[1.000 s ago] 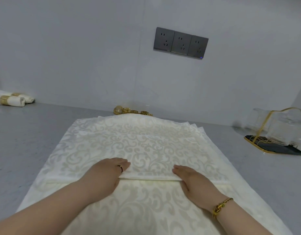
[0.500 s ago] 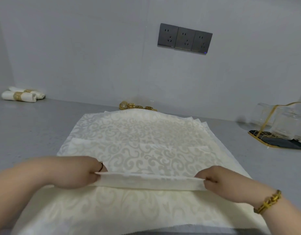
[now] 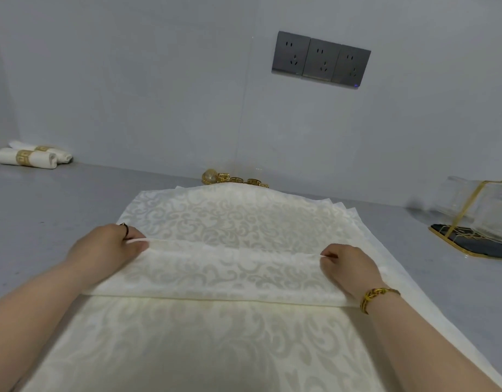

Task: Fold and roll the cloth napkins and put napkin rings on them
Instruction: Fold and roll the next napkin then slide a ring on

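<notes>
A stack of cream damask napkins (image 3: 238,213) lies on the grey table in front of me. The top napkin (image 3: 224,271) is folded into a wide band across the stack. My left hand (image 3: 105,250) pinches the band's far edge at its left end. My right hand (image 3: 347,265) pinches the same edge at the right end. Several gold napkin rings (image 3: 235,178) lie behind the stack by the wall. Two rolled napkins with gold rings (image 3: 26,157) rest at the far left.
A gold wire rack with clear glasses (image 3: 479,219) stands on a black tray at the right. Grey wall sockets (image 3: 320,59) sit above the table. Bare grey tabletop (image 3: 60,210) shows on both sides of the stack.
My hands went from pressing flat near the middle of the fold to its two ends, took hold of the edge and carried it away from me, making a wider band.
</notes>
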The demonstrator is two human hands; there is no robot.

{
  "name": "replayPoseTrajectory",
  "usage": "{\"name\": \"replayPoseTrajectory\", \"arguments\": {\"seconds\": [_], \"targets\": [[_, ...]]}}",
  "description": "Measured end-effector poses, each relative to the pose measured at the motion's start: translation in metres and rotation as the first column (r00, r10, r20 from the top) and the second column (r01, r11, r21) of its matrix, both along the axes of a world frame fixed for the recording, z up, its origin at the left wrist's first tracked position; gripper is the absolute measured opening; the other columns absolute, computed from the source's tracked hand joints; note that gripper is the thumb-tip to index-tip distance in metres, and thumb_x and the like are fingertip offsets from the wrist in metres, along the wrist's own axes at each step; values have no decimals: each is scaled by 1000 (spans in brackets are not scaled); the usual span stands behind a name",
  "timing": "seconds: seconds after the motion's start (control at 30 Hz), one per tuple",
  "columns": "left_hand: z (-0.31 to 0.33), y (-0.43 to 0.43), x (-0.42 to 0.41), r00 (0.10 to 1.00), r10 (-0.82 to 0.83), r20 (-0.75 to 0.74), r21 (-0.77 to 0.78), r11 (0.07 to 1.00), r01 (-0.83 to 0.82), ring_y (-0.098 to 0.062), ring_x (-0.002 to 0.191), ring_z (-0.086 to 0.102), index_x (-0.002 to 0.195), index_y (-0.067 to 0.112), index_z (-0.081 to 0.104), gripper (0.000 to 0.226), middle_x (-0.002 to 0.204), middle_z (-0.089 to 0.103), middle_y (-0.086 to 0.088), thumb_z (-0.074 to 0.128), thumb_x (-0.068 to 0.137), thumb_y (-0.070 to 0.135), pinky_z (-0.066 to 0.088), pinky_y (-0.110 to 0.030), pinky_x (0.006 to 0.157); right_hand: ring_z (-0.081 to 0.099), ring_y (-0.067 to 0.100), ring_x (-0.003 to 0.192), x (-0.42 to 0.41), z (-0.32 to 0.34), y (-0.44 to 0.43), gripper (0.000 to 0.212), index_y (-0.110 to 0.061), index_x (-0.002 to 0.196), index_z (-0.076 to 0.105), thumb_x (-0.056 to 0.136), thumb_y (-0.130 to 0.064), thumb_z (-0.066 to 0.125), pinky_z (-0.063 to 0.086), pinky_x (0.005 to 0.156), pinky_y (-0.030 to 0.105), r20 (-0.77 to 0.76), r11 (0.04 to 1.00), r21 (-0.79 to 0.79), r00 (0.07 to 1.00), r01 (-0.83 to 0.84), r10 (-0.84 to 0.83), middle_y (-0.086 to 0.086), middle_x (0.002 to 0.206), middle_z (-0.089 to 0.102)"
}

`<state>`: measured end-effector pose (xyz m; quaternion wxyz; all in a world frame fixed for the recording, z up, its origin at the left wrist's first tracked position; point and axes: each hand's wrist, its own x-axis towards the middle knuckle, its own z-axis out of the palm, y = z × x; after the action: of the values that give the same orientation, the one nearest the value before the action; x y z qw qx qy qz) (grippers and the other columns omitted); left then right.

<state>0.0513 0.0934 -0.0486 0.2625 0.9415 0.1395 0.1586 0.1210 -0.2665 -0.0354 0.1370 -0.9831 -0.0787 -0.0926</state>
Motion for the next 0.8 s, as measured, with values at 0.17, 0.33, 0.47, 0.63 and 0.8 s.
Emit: {"name": "replayPoseTrajectory", "arguments": {"seconds": [0.17, 0.33, 0.47, 0.63, 0.8], "targets": [[-15, 3, 14, 999, 53, 6, -61, 997, -52, -16, 90, 51, 81, 22, 61, 6, 101, 64, -3, 59, 87, 22, 35, -26, 77, 54, 15, 105, 20, -17, 5, 23, -23, 104, 64, 92, -23, 44, 29, 96, 29, 43, 995, -98, 999, 15, -11, -6, 111, 60], [-17, 3, 18, 996, 87, 4, -35, 996, -87, -22, 101, 57, 85, 23, 64, 9, 102, 66, -1, 57, 88, 26, 37, -27, 76, 57, 17, 93, 32, -19, 8, 25, -20, 91, 61, 96, -22, 36, 30, 89, 27, 100, 976, -213, 995, 43, -22, -3, 102, 62], [-14, 2, 19, 995, 98, -19, 4, 995, -98, -23, 105, 56, 94, 21, 66, 13, 110, 66, -3, 55, 89, 27, 39, -29, 78, 49, 15, 77, 36, -19, 12, 22, -21, 81, 50, 95, -18, 33, 28, 86, 26, 134, 961, -269, 991, 63, -28, -3, 94, 61], [6, -27, 20, 997, -19, 72, 181, 983, 6, -22, 126, 45, 126, 19, 54, 36, 135, 52, -3, 50, 92, 27, 31, -27, 101, 41, 15, 76, 36, -25, 13, 25, -19, 89, 56, 95, -19, 32, 24, 98, 30, 141, 946, -311, 989, 87, -45, -6, 85, 46], [16, -120, 21, 861, -479, -174, 430, 749, 504, -4, 141, 6, 146, 25, 20, 52, 154, 14, 12, 11, 96, 41, -8, -21, 110, 38, 15, 78, 37, -26, 14, 28, -16, 100, 59, 96, -20, 32, 25, 99, 31, 126, 948, -307, 991, 83, -46, -6, 86, 43]]}}
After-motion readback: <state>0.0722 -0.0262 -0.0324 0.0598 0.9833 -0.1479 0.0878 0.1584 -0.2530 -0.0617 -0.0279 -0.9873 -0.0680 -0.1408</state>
